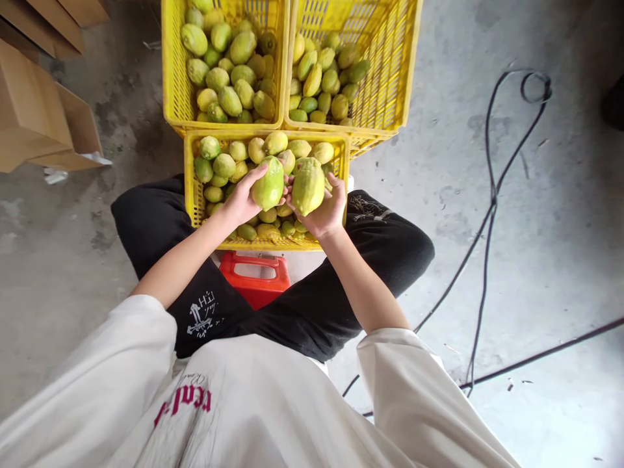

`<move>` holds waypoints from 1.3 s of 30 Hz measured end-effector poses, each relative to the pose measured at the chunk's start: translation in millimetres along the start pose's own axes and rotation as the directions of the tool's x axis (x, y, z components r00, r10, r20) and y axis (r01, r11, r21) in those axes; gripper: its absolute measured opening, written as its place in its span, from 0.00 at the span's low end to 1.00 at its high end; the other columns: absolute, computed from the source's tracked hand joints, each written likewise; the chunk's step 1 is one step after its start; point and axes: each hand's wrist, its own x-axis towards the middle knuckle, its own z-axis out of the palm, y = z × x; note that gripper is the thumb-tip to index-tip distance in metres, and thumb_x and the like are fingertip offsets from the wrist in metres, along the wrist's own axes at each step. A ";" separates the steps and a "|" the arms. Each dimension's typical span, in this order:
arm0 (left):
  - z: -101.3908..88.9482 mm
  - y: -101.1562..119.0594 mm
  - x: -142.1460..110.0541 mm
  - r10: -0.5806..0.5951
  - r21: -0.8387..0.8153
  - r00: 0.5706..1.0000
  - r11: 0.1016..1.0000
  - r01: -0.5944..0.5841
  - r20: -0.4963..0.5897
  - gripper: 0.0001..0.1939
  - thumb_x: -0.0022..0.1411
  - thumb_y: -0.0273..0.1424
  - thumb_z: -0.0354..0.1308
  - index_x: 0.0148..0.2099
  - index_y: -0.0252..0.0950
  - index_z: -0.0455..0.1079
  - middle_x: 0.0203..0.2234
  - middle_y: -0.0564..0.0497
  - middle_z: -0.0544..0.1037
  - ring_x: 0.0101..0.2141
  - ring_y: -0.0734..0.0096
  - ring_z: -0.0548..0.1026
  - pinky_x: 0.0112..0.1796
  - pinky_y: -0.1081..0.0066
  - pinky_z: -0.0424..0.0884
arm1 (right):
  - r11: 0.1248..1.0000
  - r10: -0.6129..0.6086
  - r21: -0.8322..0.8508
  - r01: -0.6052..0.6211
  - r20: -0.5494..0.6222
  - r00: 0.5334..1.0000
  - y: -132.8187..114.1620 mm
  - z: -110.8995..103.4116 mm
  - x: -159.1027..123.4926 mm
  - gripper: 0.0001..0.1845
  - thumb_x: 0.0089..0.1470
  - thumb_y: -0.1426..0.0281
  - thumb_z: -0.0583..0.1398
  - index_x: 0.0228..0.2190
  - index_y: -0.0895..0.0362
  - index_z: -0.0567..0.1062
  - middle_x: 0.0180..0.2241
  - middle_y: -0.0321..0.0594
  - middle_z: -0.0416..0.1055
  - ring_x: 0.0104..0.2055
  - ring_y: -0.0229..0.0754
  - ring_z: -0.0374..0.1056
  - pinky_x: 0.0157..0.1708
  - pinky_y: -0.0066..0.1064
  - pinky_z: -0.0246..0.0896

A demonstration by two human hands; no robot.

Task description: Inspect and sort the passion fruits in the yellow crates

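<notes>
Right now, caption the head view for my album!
Left hand holds a greener fruit, right hand a yellower fruit, over a yellow crate.

Grey, stained concrete floor [560, 214], palest toward the lower right, darker at the upper left. Upper left: open brown cardboard boxes [34, 97], with a crumpled white scrap [55, 175] just beside them. Right: a thin black looped cable [494, 198]; a dark, partly cropped object [614, 104] stands at the edge.

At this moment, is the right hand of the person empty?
No, the bare right hand holds a yellow-green, bumpy, oval fruit above the nearest yellow, perforated plastic crate.
</notes>
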 end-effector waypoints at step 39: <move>14.0 14.6 -5.8 -0.059 -0.156 0.990 0.987 0.039 -0.126 0.34 0.90 0.43 0.36 0.77 0.34 0.75 0.56 0.38 0.91 0.69 0.37 0.83 0.52 0.52 0.90 | 1.000 0.010 0.019 -0.010 0.004 1.000 -2.6 -4.2 2.3 0.21 0.58 0.48 0.66 0.46 0.47 0.80 0.46 0.46 0.88 0.66 0.68 0.83 0.59 0.63 0.88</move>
